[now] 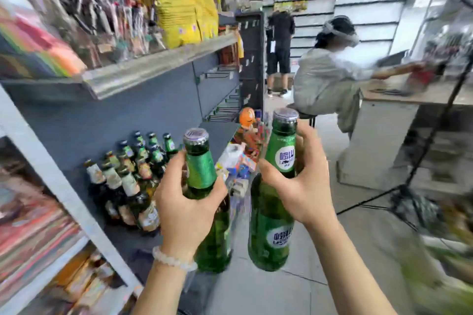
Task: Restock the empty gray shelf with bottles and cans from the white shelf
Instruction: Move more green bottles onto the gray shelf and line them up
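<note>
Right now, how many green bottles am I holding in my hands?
2. One green bottle is gripped at the neck by the left hand; the other green bottle is gripped at the neck by the right hand. More bottles stand on the gray shelf.

Right bottle (271,212), neck label: I read white oval with Chinese characters "崂山" over Latin letters "LAOSHAN"; smaller line beneath too small to tell.
Right bottle, body label: same "崂山" mark, Latin line partly legible as "LAOSHAN", foot of label blurred.
Left bottle (204,186): green foil neck, no print I can read.
Shelf bottles (128,181): labels blurred, unreadable.
Yellow bags (176,2): print blurred, unreadable.
</note>
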